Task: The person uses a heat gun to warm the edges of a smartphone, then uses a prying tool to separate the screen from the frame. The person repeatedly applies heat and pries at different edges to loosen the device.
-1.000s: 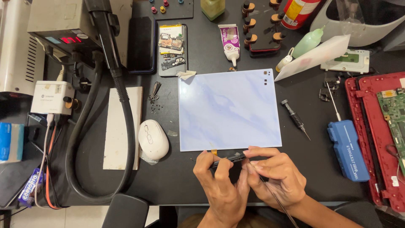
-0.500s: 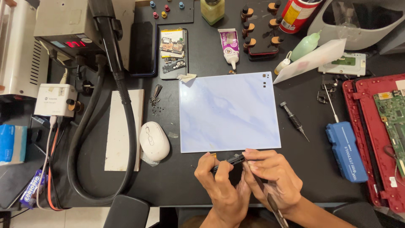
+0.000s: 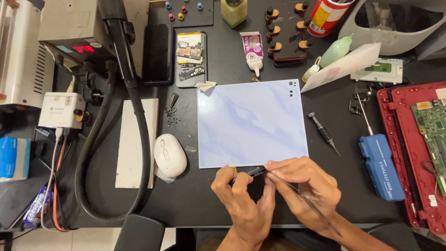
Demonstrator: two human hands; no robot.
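Hands: two bare hands, both just below the near edge of the pale blue work mat (image 3: 251, 123), fingertips nearly meeting.
Left hand (image 3: 241, 200): palm down, fingers curled, thumb and forefinger pinched shut on one small dark part (image 3: 253, 172) that lies level, touching the mat's near edge.
Right hand (image 3: 304, 193): fingers folded closed around one pair of thin dark tweezers (image 3: 306, 204), whose tip touches the dark part; the shaft slants back across the wrist.
Mat: one, rectangular, marbled blue, flat on the black table (image 3: 209, 204).
Left of mat: one white computer mouse (image 3: 170, 155), one long white slab (image 3: 136, 137), one thick black hose (image 3: 116, 153) looping around them.
Right of mat: one small black screwdriver (image 3: 324, 132), one blue tool case (image 3: 381, 167), one red laptop shell (image 3: 411, 153) with a green circuit board (image 3: 432, 130).
Beyond mat: one opened phone (image 3: 191, 58), one purple-and-white glue tube (image 3: 253, 51), one rack of eight brown-capped bottles (image 3: 285, 32), one grey station with a red display (image 3: 76, 30).
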